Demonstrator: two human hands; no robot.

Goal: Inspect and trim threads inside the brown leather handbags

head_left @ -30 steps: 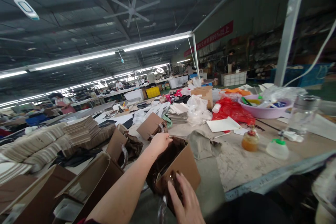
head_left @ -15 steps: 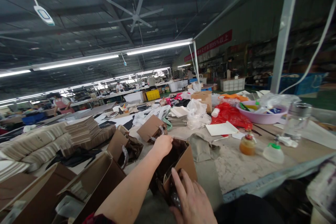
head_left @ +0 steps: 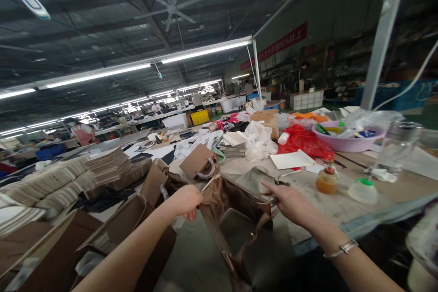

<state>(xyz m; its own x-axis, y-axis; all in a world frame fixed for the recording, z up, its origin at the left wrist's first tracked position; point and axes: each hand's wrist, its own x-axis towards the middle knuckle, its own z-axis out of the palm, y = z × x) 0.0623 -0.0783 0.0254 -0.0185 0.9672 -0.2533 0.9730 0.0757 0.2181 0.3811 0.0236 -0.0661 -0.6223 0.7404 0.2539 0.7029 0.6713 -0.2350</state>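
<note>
A brown paper bag (head_left: pixel 236 223) stands open in front of me on the worktable, its mouth pulled wide. My left hand (head_left: pixel 186 200) is closed on the bag's left rim. On the opposite side, my right hand (head_left: pixel 285 200) pinches the right rim, a thin bracelet on its wrist. The shiny brown inside and bottom of the bag show between my hands. More brown bags (head_left: pixel 198 162) lie just beyond it.
Stacks of folded brown paper (head_left: pixel 68 180) fill the left. Open cartons (head_left: pixel 112 242) sit near left. Right of the bag stand an amber bottle (head_left: pixel 326 181), a green-capped bottle (head_left: pixel 362 190), a clear jar (head_left: pixel 393 146), a pink basin (head_left: pixel 345 141) and a red plastic bag (head_left: pixel 301 141). Other people work at far tables.
My right hand left the near corner of the bag and went to its right rim. Both hands have pulled the mouth wide open, and the bag has tipped toward me.
</note>
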